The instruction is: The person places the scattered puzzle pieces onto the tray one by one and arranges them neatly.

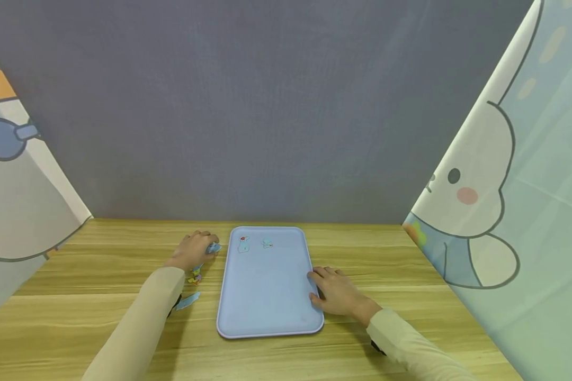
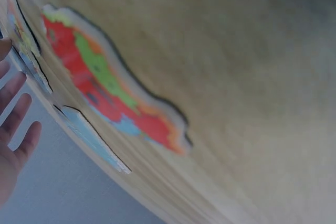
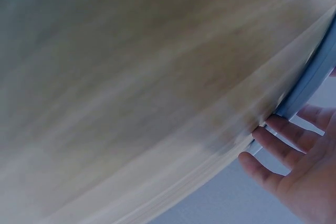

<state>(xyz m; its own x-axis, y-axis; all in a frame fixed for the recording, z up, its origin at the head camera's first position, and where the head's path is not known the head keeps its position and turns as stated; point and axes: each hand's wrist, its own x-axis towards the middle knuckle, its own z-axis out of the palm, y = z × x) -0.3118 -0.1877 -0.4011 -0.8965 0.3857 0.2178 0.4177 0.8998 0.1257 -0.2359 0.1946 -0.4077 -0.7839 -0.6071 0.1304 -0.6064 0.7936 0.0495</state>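
A light blue tray lies on the wooden table, with two small printed pieces near its far left corner, one left of the other. Left of the tray, my left hand is over a blue piece; its spread fingers show in the left wrist view near flat pieces. Whether it touches one I cannot tell. My right hand rests at the tray's right edge, fingers loosely extended against the rim.
Colourful pieces and a light blue piece lie on the table near my left wrist. A red, green and orange piece is close to the left wrist camera. A grey wall stands behind; printed cloths hang at both sides.
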